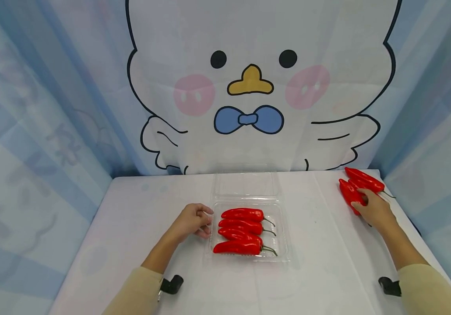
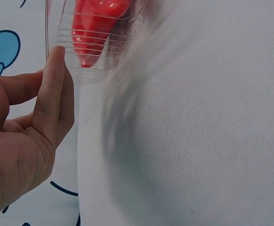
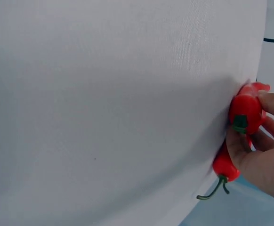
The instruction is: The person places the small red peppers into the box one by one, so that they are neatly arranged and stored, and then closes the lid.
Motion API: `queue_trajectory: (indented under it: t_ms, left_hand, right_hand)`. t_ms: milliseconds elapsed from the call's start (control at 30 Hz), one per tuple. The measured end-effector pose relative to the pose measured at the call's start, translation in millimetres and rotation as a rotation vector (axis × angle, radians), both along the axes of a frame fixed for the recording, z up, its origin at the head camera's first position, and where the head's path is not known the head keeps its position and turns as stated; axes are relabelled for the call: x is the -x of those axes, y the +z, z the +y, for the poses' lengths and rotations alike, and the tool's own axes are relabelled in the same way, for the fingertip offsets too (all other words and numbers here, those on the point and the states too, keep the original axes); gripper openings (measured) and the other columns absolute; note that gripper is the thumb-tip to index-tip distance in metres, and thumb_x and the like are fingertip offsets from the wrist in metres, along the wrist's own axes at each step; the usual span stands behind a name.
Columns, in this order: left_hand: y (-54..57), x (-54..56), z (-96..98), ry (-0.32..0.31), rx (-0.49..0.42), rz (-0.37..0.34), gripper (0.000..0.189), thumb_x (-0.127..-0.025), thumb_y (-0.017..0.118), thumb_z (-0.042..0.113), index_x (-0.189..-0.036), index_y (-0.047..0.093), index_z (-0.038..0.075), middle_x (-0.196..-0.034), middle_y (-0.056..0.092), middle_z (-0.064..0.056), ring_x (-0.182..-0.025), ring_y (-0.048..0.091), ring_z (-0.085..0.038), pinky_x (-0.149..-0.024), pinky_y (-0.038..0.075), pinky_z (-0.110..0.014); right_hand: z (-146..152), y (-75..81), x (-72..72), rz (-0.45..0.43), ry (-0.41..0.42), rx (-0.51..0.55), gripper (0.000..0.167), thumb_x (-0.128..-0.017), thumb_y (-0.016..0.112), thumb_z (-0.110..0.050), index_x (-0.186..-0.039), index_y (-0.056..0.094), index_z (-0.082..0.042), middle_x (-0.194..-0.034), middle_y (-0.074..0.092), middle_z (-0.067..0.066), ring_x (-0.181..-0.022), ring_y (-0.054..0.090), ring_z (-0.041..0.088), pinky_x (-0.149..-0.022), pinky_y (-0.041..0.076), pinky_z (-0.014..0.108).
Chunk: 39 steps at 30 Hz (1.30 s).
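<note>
A clear plastic clamshell box lies with its lid folded back, several red chili peppers in a column inside it, green stems pointing right. My left hand is at the box's left wall, fingertips right at the ribbed plastic. In the left wrist view its fingers look fairly straight. At the table's far right corner, my right hand pinches a red chili pepper between thumb and fingers. Beside it lies another red chili pepper; its curved green stem shows in the right wrist view.
The white-covered table ends close beyond the right-hand peppers. A curtain with a cartoon bird hangs behind the table, and blue curtains stand along both sides. The open lid points toward the back edge.
</note>
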<state>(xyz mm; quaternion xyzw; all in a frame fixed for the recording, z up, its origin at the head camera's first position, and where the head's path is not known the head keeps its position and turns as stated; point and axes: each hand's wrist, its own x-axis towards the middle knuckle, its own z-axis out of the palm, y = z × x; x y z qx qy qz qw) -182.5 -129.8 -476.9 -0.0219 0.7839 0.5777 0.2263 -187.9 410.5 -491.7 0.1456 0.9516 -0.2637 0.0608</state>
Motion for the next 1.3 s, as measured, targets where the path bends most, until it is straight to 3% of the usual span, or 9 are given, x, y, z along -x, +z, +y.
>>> queue_trajectory:
  t_ms: [400,900,1300]
  left_hand:
    - [0.8,-1.5,-1.0,-0.006,-0.001,-0.002,0.024,-0.099,0.064,0.001,-0.122,0.062,-0.005,-0.087,0.066,-0.015,-0.059,0.067,-0.016,-0.058,0.063,-0.031]
    - [-1.4,0.4,0.9,0.001,0.018,0.003,0.023,-0.099,0.065,0.002,-0.122,0.063,-0.003,-0.088,0.066,-0.014,-0.059,0.067,-0.017,-0.057,0.063,-0.031]
    - [-0.2,1.4,2.3,0.007,0.032,0.002,0.022,-0.099,0.065,0.003,-0.121,0.063,-0.002,-0.088,0.067,-0.015,-0.060,0.068,-0.018,-0.058,0.063,-0.031]
  right_hand:
    - [-5.5,-3.9,-0.7,0.034,-0.024,0.004,0.084,-0.092,0.074,-0.014,-0.157,0.024,0.007,-0.145,0.036,0.042,-0.129,0.036,0.062,-0.094,0.052,0.073]
    - [-7.0,-0.9,-7.4,0.075,0.005,0.005,0.081,-0.092,0.072,-0.012,-0.156,0.026,0.006,-0.145,0.037,0.042,-0.129,0.037,0.062,-0.093,0.051,0.073]
    - [-20.5,14.2,-15.8,0.145,0.073,0.001,0.079,-0.092,0.075,-0.011,-0.155,0.031,0.005,-0.142,0.041,0.040,-0.126,0.039,0.060,-0.091,0.053,0.072]
